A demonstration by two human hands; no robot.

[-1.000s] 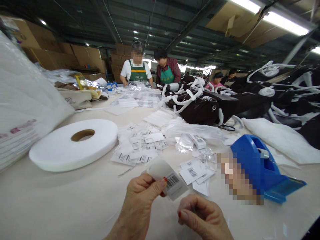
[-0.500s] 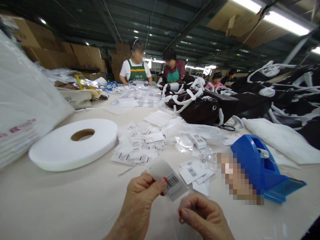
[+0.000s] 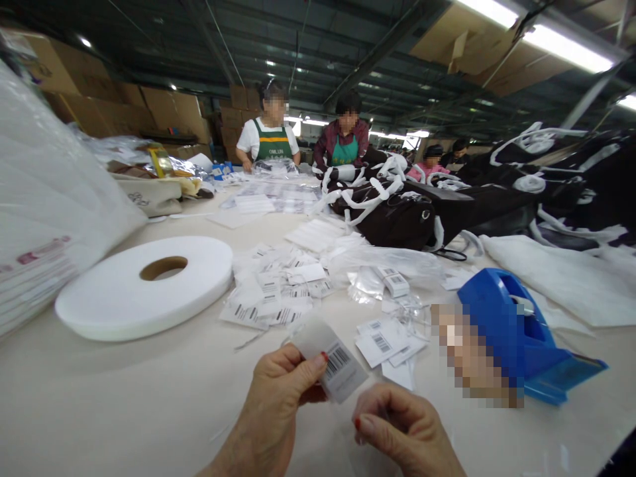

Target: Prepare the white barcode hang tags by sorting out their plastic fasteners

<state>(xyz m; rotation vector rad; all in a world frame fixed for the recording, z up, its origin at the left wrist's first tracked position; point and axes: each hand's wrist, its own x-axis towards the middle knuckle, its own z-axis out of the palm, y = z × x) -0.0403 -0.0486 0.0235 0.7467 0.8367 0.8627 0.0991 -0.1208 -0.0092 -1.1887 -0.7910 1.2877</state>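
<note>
The left hand (image 3: 279, 391) pinches a flat, rectangular barcode card (image 3: 344, 375).

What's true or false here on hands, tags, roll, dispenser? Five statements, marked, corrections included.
1. The left hand holds a barcode tag. True.
2. The roll stands on edge. False: the roll lies flat.
3. The dispenser is to the right of the right hand. True.
4. The right hand is spread flat. False: it is curled, pinching clear film.
5. Loose barcode tags lie between the roll and dispenser. True.
</note>
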